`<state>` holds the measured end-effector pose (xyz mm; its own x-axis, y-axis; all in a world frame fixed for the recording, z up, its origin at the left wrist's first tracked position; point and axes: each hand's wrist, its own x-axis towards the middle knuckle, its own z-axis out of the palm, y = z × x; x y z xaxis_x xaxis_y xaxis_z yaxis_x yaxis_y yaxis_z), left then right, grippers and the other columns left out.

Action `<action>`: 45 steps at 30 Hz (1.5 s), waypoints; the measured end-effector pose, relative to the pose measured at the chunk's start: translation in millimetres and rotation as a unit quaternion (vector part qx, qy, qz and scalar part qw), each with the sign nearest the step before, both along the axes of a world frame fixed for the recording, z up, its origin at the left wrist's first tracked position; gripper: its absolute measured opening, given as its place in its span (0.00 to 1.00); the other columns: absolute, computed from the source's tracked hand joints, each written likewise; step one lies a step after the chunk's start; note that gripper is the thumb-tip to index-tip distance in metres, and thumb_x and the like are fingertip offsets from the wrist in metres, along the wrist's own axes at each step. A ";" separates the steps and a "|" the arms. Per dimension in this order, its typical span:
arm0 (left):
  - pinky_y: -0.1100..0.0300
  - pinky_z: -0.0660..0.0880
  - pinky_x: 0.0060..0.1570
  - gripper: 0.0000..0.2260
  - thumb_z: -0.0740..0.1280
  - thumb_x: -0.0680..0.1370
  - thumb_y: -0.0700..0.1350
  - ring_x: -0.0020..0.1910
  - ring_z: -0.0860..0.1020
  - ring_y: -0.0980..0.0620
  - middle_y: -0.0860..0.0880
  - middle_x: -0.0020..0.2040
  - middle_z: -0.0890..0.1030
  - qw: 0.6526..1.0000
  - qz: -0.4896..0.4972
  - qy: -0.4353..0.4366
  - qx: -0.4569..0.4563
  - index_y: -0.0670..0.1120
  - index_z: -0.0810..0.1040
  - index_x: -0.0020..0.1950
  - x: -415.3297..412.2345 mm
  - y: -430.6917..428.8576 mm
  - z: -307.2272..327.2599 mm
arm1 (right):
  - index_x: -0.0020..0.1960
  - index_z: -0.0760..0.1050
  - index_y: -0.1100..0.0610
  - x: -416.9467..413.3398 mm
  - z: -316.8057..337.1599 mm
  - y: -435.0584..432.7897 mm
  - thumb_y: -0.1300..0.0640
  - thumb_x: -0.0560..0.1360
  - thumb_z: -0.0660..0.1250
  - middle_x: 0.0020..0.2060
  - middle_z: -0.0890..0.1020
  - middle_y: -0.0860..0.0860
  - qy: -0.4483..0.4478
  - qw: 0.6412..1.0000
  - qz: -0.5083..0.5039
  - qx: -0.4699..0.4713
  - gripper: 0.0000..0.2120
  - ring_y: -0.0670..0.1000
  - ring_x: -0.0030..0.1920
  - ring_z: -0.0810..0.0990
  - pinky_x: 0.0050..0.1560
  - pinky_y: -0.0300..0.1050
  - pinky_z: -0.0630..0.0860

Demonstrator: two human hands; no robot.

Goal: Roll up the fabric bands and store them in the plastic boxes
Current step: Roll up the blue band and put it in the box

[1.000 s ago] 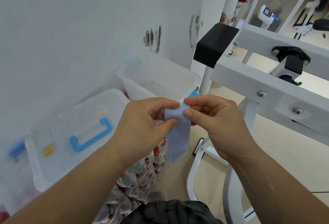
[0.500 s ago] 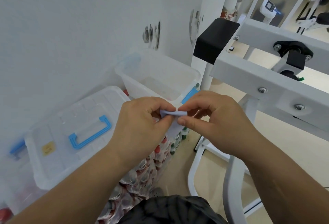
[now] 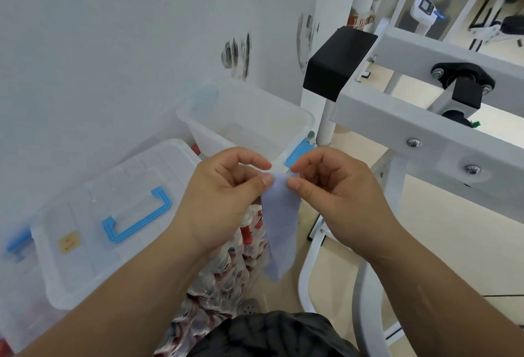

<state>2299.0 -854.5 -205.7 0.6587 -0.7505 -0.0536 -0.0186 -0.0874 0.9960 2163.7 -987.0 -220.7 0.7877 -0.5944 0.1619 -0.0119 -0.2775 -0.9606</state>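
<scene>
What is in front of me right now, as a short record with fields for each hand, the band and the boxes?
left hand: pinches top edge of the pale lilac fabric band
right hand: pinches the same edge, close beside the left
band state: hangs down unrolled below the hands
open box: lidless clear plastic box, beyond the hands
closed box: clear plastic box with blue-handled lid, to the left

hands: 2, left hand point(image 3: 224, 195), right hand point(image 3: 337, 195). fabric band point(image 3: 280, 223): 1. plastic boxes: 2 sure, open box point(image 3: 255, 113) behind band, lidded box point(image 3: 93, 215) left of band; maybe third box point(image 3: 17, 277) further left, blurred. blue handle point(image 3: 141, 222): 1.
</scene>
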 end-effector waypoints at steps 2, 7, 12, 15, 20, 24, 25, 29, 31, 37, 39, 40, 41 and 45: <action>0.59 0.80 0.42 0.08 0.71 0.76 0.33 0.38 0.82 0.50 0.41 0.38 0.84 1.000 0.011 0.004 -0.011 0.46 0.84 0.45 -1.3 -2.5 -1.3 | 0.49 0.83 0.51 -0.3 -1.9 -0.1 0.62 0.74 0.75 0.39 0.84 0.50 0.004 1.000 0.001 -0.005 0.07 0.52 0.40 0.82 0.46 0.49 0.81; 0.56 0.82 0.44 0.11 0.72 0.74 0.31 0.42 0.85 0.50 0.46 0.41 0.87 1.000 0.004 0.015 -0.017 0.48 0.85 0.44 -3.3 -3.5 -5.2 | 0.51 0.84 0.50 -0.3 -6.0 -1.3 0.64 0.73 0.76 0.42 0.85 0.49 0.001 1.000 -0.010 0.021 0.11 0.53 0.44 0.84 0.48 0.54 0.83; 0.60 0.81 0.44 0.12 0.72 0.73 0.29 0.43 0.86 0.51 0.47 0.42 0.87 1.000 -0.010 -0.022 -0.020 0.46 0.84 0.45 -4.1 -4.4 -4.5 | 0.52 0.83 0.49 2.9 -8.2 -0.9 0.66 0.73 0.75 0.44 0.84 0.52 -0.019 0.999 -0.018 0.023 0.14 0.56 0.46 0.83 0.49 0.56 0.82; 0.55 0.83 0.45 0.11 0.73 0.74 0.31 0.42 0.86 0.49 0.49 0.42 0.87 0.995 -0.020 -0.096 0.010 0.48 0.84 0.46 0.2 -5.7 -7.7 | 0.53 0.84 0.50 3.6 -9.2 0.1 0.67 0.72 0.76 0.41 0.84 0.50 -0.028 0.999 -0.024 0.037 0.15 0.51 0.43 0.83 0.46 0.45 0.81; 0.59 0.82 0.41 0.07 0.74 0.74 0.40 0.39 0.84 0.55 0.55 0.42 0.85 0.959 -0.062 -0.273 0.031 0.51 0.83 0.50 4.1 -7.8 -5.9 | 0.51 0.83 0.50 2.9 -7.8 1.0 0.66 0.72 0.76 0.40 0.84 0.48 -0.032 0.999 -0.036 0.025 0.14 0.46 0.41 0.83 0.46 0.37 0.80; 0.67 0.77 0.37 0.07 0.73 0.75 0.40 0.36 0.81 0.57 0.58 0.40 0.83 0.930 -0.102 -0.353 0.021 0.52 0.84 0.49 6.4 -10.0 -0.8 | 0.52 0.82 0.49 0.7 -8.8 -0.2 0.66 0.73 0.76 0.41 0.84 0.54 -0.047 0.998 -0.038 0.035 0.14 0.54 0.43 0.83 0.47 0.49 0.83; 0.66 0.78 0.37 0.08 0.73 0.75 0.40 0.36 0.82 0.56 0.57 0.40 0.84 0.939 -0.099 -0.328 0.019 0.53 0.84 0.49 6.5 -10.5 -0.5 | 0.53 0.82 0.49 -0.3 -9.4 -0.8 0.66 0.73 0.75 0.41 0.84 0.55 -0.048 0.998 -0.036 0.029 0.15 0.55 0.43 0.83 0.47 0.52 0.83; 0.43 0.81 0.37 0.11 0.76 0.73 0.37 0.37 0.82 0.39 0.44 0.39 0.85 0.985 -0.093 -0.147 -0.012 0.50 0.84 0.51 4.2 -10.4 -0.1 | 0.53 0.83 0.50 -5.8 -8.2 -5.2 0.65 0.74 0.75 0.43 0.84 0.55 -0.050 0.998 -0.027 0.023 0.13 0.58 0.44 0.82 0.47 0.59 0.81; 0.46 0.82 0.37 0.10 0.76 0.72 0.36 0.39 0.83 0.39 0.43 0.40 0.85 0.990 -0.095 -0.097 -0.040 0.50 0.85 0.47 2.7 -10.2 0.3 | 0.52 0.83 0.51 -7.2 -8.0 -6.2 0.64 0.74 0.75 0.43 0.84 0.55 -0.050 0.998 -0.017 0.027 0.11 0.60 0.45 0.83 0.47 0.61 0.80; 0.40 0.79 0.41 0.07 0.74 0.71 0.40 0.42 0.81 0.31 0.32 0.42 0.83 0.995 -0.081 -0.030 -0.052 0.51 0.86 0.45 0.6 -12.1 -4.5 | 0.53 0.85 0.49 -11.0 -3.4 -7.4 0.61 0.72 0.77 0.40 0.85 0.54 -0.039 0.999 0.001 0.030 0.12 0.59 0.43 0.83 0.46 0.60 0.81; 0.41 0.79 0.42 0.07 0.75 0.72 0.38 0.42 0.81 0.31 0.34 0.43 0.83 0.994 -0.089 -0.040 -0.051 0.49 0.86 0.46 1.9 -10.3 -5.6 | 0.51 0.85 0.52 -10.3 -4.2 -7.7 0.63 0.72 0.76 0.41 0.86 0.55 -0.034 0.999 -0.008 0.031 0.10 0.60 0.43 0.84 0.47 0.59 0.82; 0.43 0.80 0.44 0.09 0.76 0.72 0.36 0.43 0.82 0.34 0.37 0.43 0.85 0.993 -0.096 -0.049 -0.046 0.49 0.86 0.47 2.4 -9.1 -5.4 | 0.50 0.85 0.54 -9.8 -4.5 -7.2 0.64 0.72 0.76 0.41 0.87 0.56 -0.035 0.998 -0.017 0.043 0.09 0.61 0.44 0.84 0.47 0.58 0.83; 0.44 0.82 0.46 0.11 0.76 0.72 0.34 0.44 0.83 0.36 0.41 0.44 0.86 0.992 -0.101 -0.064 -0.037 0.49 0.86 0.49 2.4 -7.9 -4.8 | 0.50 0.85 0.55 -9.4 -5.0 -6.7 0.65 0.72 0.76 0.41 0.87 0.57 -0.037 0.997 -0.025 0.058 0.09 0.62 0.44 0.84 0.47 0.56 0.83; 0.50 0.83 0.47 0.14 0.75 0.72 0.32 0.43 0.85 0.47 0.47 0.44 0.87 0.987 -0.080 -0.142 -0.001 0.47 0.86 0.53 1.3 -6.8 -6.4 | 0.51 0.85 0.51 -9.0 -4.6 -5.2 0.57 0.70 0.75 0.42 0.87 0.55 -0.032 0.996 -0.021 0.079 0.10 0.61 0.45 0.85 0.49 0.53 0.84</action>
<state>2300.3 -861.4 -212.1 0.5209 -0.8455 0.1178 -0.3104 -0.0590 0.9488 2154.7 -992.2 -225.4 0.7527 -0.6485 0.1132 0.0420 -0.1243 -0.9914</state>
